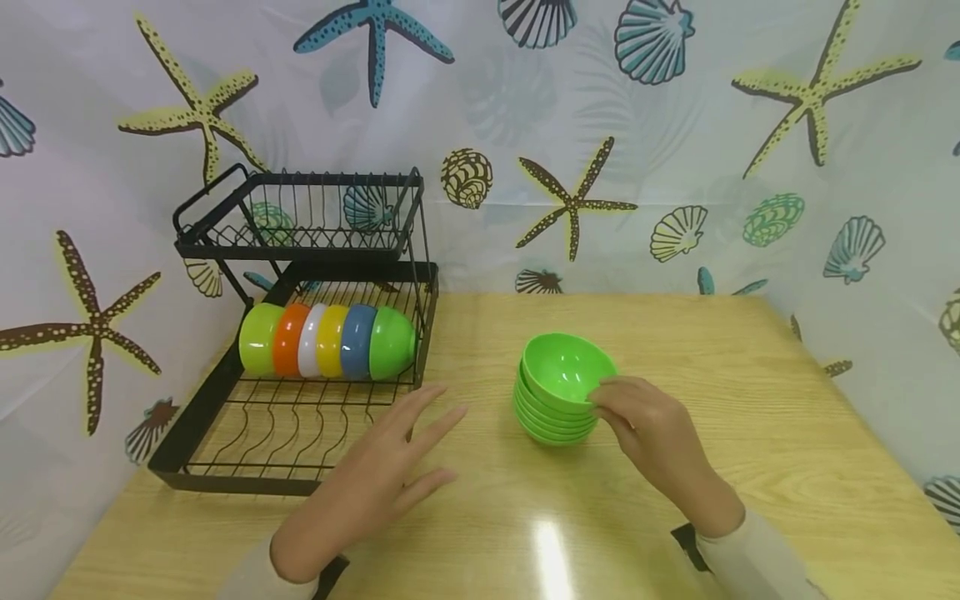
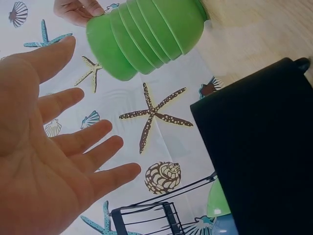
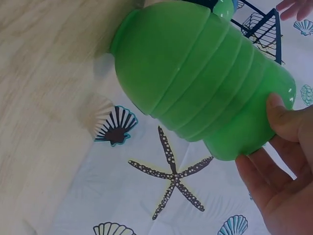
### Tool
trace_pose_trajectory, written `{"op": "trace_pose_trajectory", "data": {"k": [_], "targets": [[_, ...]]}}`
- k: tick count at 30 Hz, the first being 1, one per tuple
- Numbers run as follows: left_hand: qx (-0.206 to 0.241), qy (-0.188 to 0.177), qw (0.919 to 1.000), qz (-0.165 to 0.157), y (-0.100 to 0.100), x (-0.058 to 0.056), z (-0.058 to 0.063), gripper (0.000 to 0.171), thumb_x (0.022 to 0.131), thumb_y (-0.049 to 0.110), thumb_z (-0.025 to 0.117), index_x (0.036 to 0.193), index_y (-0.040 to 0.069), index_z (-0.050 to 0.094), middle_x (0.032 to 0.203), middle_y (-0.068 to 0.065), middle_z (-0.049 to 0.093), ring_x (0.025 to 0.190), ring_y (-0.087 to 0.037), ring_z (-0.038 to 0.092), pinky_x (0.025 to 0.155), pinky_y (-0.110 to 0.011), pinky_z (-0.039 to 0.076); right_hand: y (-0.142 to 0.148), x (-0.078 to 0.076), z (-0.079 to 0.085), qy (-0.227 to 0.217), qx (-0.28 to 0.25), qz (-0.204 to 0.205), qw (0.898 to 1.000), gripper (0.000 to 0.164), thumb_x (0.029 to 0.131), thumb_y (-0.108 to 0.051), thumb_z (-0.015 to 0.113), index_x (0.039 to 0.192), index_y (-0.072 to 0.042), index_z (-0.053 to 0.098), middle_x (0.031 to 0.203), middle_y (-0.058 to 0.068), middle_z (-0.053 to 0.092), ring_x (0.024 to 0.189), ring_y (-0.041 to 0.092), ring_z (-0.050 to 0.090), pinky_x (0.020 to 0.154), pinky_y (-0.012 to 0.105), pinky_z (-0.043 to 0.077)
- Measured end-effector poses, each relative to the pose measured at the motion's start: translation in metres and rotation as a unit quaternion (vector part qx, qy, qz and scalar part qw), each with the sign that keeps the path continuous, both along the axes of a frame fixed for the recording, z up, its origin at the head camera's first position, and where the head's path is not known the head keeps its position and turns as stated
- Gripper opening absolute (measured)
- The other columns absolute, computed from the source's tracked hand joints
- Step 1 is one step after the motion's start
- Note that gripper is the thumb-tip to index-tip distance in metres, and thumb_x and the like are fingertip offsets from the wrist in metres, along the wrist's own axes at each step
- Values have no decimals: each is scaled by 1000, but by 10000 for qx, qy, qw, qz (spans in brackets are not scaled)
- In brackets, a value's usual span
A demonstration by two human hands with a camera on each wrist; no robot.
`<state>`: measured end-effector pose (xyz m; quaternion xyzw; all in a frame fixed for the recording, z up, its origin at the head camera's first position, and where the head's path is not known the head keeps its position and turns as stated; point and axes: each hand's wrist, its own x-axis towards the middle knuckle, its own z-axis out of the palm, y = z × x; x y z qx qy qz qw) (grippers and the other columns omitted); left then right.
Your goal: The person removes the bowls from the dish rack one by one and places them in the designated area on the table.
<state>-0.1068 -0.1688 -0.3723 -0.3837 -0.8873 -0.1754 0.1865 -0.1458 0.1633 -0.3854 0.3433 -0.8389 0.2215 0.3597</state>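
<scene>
Head view: my right hand [image 1: 656, 425] pinches the rim of the top green bowl [image 1: 570, 371], which sits askew on a stack of green bowls [image 1: 551, 429] on the wooden table [image 1: 787, 375]. My left hand [image 1: 367, 483], fingers spread and holding nothing, hovers near the front right corner of a black two-tier rack [image 1: 168, 479]. In the rack, a row of coloured bowls [image 1: 330, 342] stands on edge.

Left wrist view: my left palm and spread fingers are well apart from the stack.

Right wrist view: my thumb presses the top bowl's outer wall, with fingers at its rim. The bowls nest closely, so the one beneath could cling and come up too, or the stack could topple if pulled sideways. Gripped at one side only, the smooth bowl could swing or slip.
</scene>
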Motion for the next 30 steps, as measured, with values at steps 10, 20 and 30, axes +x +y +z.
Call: {"op": "trace_pose_trajectory", "data": {"k": [10,20,30], "targets": [[-81,-15,10000,38,0,1,-5,68,88,37,69,147,18,40,155,-14,26,138,-32,34,108,-50,37,1,-5,-12,-492,160,-61,9986,26,72,13,74,90,-6,73,92,4,73,95,26,68,79,36,58],[-124,-88,9998,122,1,2,-7,68,86,36,71,145,19,42,155,-12,26,136,-33,38,106,-51,39,2,-5,-12,-619,273,-42,9977,24,74,11,73,92,-5,73,94,4,73,97,28,67,81,38,58],[-100,-79,9998,159,4,0,-4,62,89,40,66,144,18,45,153,-13,31,135,-33,39,106,-53,40,3,-5,-11,-634,362,18,9973,25,76,8,73,99,-3,72,100,9,72,99,30,67,81,40,57]]}}
